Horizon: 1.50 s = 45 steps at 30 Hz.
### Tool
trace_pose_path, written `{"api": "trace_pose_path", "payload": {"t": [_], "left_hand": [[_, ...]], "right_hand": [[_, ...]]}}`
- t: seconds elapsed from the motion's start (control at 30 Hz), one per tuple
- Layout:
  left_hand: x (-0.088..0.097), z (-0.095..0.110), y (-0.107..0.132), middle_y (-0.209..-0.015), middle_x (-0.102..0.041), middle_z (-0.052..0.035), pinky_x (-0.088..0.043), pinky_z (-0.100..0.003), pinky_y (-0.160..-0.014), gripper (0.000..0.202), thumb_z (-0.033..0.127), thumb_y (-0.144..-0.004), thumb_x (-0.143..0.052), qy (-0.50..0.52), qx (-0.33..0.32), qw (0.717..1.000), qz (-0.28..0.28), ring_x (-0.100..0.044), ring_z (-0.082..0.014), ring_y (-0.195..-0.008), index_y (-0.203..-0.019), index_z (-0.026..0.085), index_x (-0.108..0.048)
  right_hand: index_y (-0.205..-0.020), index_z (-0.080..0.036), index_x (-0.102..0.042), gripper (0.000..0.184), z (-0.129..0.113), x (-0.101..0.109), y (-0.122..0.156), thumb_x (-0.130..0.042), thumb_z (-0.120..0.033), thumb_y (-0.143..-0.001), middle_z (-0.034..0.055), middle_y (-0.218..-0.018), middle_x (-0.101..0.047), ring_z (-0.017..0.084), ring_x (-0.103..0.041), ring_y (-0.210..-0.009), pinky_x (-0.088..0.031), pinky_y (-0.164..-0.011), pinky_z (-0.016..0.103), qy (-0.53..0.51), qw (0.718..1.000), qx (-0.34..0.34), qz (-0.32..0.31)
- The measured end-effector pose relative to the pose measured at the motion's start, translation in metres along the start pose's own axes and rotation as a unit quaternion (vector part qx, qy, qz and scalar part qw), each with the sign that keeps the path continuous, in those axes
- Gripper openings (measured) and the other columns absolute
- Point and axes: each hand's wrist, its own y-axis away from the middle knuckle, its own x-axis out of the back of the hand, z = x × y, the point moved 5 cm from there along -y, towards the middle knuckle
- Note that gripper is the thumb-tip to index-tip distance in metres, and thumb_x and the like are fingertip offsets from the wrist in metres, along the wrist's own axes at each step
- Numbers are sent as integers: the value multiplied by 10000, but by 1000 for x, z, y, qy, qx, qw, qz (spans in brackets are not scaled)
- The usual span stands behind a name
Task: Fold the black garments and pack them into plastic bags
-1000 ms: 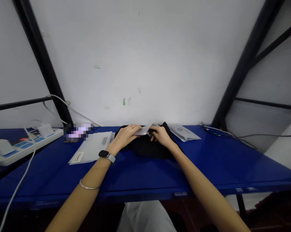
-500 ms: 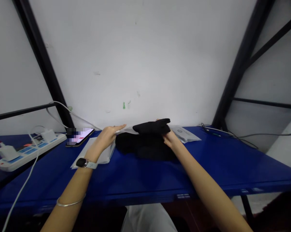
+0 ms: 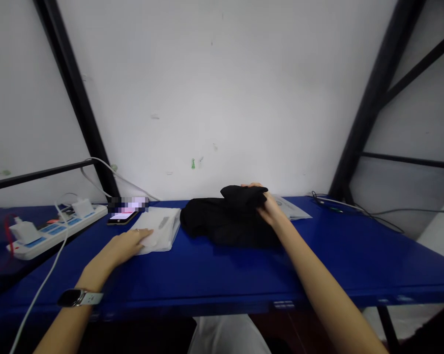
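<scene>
A heap of black cloth (image 3: pixel 222 223) lies on the blue table (image 3: pixel 222 275) near the wall. My right hand (image 3: pixel 268 206) grips a fold of that cloth at the heap's right top, fingers closed round it. My left hand (image 3: pixel 124 245) lies flat with fingers stretched out on the near corner of a stack of clear plastic bags (image 3: pixel 159 230) left of the cloth. A watch sits on my left wrist.
A phone (image 3: pixel 123 217) lies behind the bags. A white power strip (image 3: pixel 55 228) with plugs and cables is at the far left. Another plastic packet (image 3: pixel 291 209) lies behind the cloth at the right, with cables (image 3: pixel 340 204) beyond. Black frame bars stand at both sides.
My left hand let go of the sheet above the cloth and moved left and toward me onto the bag stack. My right hand lifted a fold of the black cloth.
</scene>
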Motion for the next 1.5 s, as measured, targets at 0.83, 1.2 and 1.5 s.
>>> {"api": "trace_pose_path", "payload": {"t": [0.83,1.2,1.5], "left_hand": [[-1,204,-72,-1349,-501,-120,-392,-406,-992,797,460,-705,-706,164,-291,942,-34,-471,-296,-1228,-1400,246,-380],[13,177,-69,-1226,-543,-129,-478,-375,-778,754,142,-757,-478,91,-101,988,74,-598,-289,-983,-1458,282,-238],[30,164,-72,-1318,-499,-43,-505,-372,-876,358,86,-721,-459,101,-145,977,119,-611,-225,-977,-953,226,-693]], "right_hand": [[-1377,-275,-415,753,22,-40,24,-694,-226,-680,68,-1079,-598,225,-584,-927,-464,-799,360,557,796,61,-230],[-1275,-244,-529,648,-12,41,17,-628,-146,-642,98,-1008,-639,259,-595,-900,-441,-734,342,732,674,-92,-38],[-697,-225,-665,92,-8,37,11,-598,-163,-688,14,-686,-657,192,-621,-655,-469,-663,316,639,760,-46,-108]]}}
